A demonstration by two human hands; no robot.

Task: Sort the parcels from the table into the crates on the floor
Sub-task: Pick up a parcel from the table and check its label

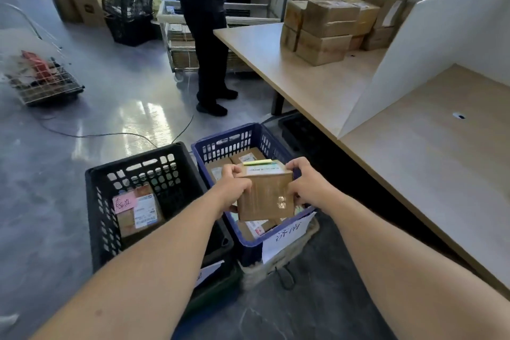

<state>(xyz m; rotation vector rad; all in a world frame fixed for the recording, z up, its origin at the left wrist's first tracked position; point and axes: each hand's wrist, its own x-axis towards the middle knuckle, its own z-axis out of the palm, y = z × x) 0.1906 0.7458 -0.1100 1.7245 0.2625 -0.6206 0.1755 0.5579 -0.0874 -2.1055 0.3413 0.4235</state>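
**Small parcel held over the blue crate**

The floor (pixel 110 96) is grey and glossy, with window light reflected on it and a thin cable (pixel 110 135) trailing across. Along the right runs a pale wood worktop (pixel 303 85), split by an upright white divider panel (pixel 414 50). At its far end, brown cardboard parcels (pixel 331 25) are stacked two layers high. A person in dark clothes (pixel 204 22) stands at the worktop's far corner, and a wire basket (pixel 44 83) of mixed items sits on the floor to the left.

Two crates stand side by side on the floor. The black crate (pixel 138 156) holds a labelled box (pixel 140 212) with a pink handwritten note (pixel 124 201). The blue crate (pixel 226 134) holds several labelled boxes and has a white paper sign (pixel 287 234) on its near wall.

The small cardboard parcel (pixel 266 196) is in the air above the blue crate. It is a brown box wrapped in shiny clear tape, with a white printed label and a yellow-green strip on its top face. The left hand (pixel 231 190) grips its left side and the right hand (pixel 309 188) its right, with the fingers (pixel 296 164) curled over the upper edges.
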